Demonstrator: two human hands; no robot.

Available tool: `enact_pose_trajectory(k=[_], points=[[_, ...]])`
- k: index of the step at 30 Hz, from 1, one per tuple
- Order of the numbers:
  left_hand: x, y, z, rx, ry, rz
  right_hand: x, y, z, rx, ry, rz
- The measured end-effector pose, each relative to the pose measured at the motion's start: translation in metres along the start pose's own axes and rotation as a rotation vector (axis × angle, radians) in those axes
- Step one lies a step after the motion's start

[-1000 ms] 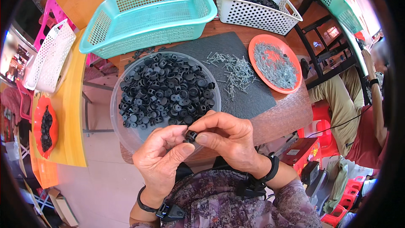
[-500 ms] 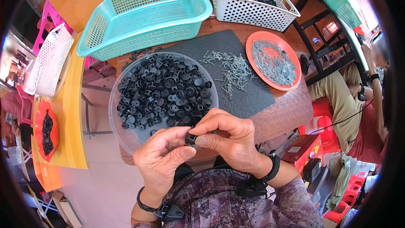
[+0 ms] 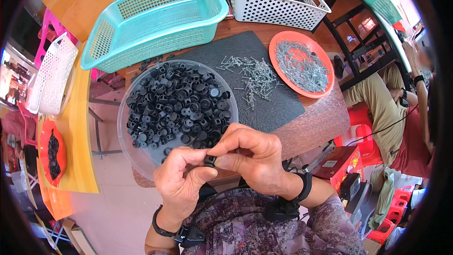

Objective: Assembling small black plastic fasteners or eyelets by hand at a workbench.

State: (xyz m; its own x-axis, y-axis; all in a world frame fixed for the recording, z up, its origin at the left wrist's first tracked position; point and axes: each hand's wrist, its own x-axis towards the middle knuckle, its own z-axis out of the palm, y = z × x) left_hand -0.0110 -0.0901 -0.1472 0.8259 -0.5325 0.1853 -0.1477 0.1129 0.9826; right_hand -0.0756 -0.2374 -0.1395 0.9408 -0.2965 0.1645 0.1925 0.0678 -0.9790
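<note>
A small black plastic part (image 3: 210,160) is pinched between the fingertips of my two hands, just over the near edge of the table. My right hand (image 3: 255,160) grips it from the right with thumb and index finger. From the left, my left hand (image 3: 181,177) closes its fingertips on the same part, partly hiding it. Just beyond my hands stands a round clear plastic tub (image 3: 123,134) holding many similar black parts (image 3: 179,101). Loose silver screws (image 3: 257,78) lie scattered on a dark slab (image 3: 288,106), and more screws fill an orange-red plate (image 3: 276,61) at its right.
A teal basket (image 3: 141,49) and a white basket (image 3: 278,12) with black pieces stand at the table's far side. At left, a red dish (image 3: 45,153) and white basket (image 3: 52,75) sit on a yellow surface (image 3: 80,160). A seated person (image 3: 377,99) is at right.
My view has shifted slightly, so table and tub sit a little further left. Both hands still hold the black part, and it has turned slightly between the fingers.
</note>
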Motion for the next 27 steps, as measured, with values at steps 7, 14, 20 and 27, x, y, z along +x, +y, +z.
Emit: enact_pose_trajectory(k=[7,14,20,27], points=[[0.003,-0.003,0.002,0.234,0.009,0.241,-0.002,-0.006,-0.002,-0.006,-0.002,-0.025],[0.001,-0.003,0.002,0.254,0.014,0.336,-0.006,-0.009,0.002,0.220,0.020,0.106],[0.000,0.004,0.004,-0.053,-0.016,0.100,-0.009,-0.002,0.003,0.227,0.058,0.045],[0.000,0.010,0.004,-0.217,-0.030,-0.006,-0.010,-0.004,0.002,0.256,0.042,0.022]])
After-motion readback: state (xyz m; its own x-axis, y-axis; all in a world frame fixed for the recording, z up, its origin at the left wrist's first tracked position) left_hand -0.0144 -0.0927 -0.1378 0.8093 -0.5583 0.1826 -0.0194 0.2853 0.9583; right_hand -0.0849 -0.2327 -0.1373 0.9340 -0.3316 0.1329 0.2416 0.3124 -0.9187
